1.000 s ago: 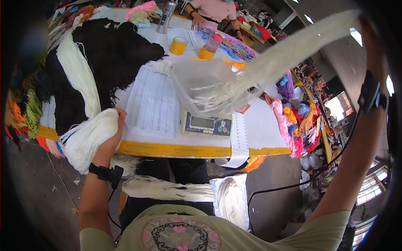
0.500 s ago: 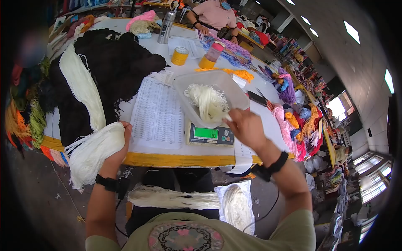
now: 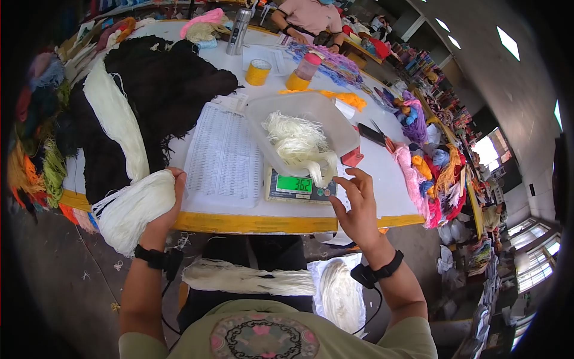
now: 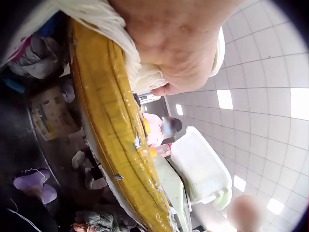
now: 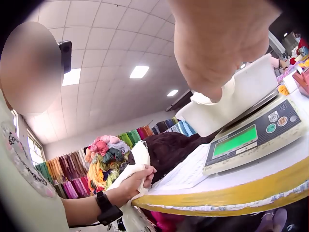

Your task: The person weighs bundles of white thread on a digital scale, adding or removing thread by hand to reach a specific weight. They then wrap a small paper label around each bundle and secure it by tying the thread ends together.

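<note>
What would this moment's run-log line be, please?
left hand: holds white skein | right hand: open by tub | white yarn: in tub, end over rim | scale display: lit green

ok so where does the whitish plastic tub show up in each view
head: centre, over the grey digital scale, tub at
left wrist: right of centre, lower half, tilted in the picture
right wrist: right of centre, partly behind the right hand, tub at
shared landmark: yellow-taped table edge
</note>
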A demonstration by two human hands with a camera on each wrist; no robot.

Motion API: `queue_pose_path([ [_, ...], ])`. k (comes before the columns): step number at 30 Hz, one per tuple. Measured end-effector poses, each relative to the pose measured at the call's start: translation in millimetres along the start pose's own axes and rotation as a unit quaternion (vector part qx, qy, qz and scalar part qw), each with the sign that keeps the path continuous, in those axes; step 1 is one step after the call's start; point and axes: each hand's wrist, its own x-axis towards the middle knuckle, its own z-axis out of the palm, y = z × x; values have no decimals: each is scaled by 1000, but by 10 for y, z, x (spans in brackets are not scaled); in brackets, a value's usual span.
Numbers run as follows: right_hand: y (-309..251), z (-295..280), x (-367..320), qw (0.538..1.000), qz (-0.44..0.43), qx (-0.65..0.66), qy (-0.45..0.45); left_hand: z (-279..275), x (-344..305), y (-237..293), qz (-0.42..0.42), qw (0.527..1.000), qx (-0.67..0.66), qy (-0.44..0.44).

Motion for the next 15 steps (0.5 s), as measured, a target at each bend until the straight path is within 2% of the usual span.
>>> queue_pose_path([
  [4,-11,187,93,1000,1,2,9,16,7,-45,33,999,4,16],
  [6,-5,272,148,994,-18,-111,-6,6,-1,-18,30,999,20,12],
  [7,3,319,167,992,-12,-123,-13,15,-4,-34,35,999,23,14],
  [10,-48,312,180,993,1,-119,-5,5,-17,-69,61,998,29,20],
  [11,-37,274,169,993,1,-118,3,-13,-47,-67,42,999,-16,17],
  [13,80,105,106,997,7,25,68,-82,-105,-45,-12,993,-115,-5],
  [14,277,39,54,979,55,155,123,-179,-184,-16,-50,983,-168,-46],
  [15,214,-330,42,866,296,390,105,-313,-283,137,-36,979,-194,-46],
])
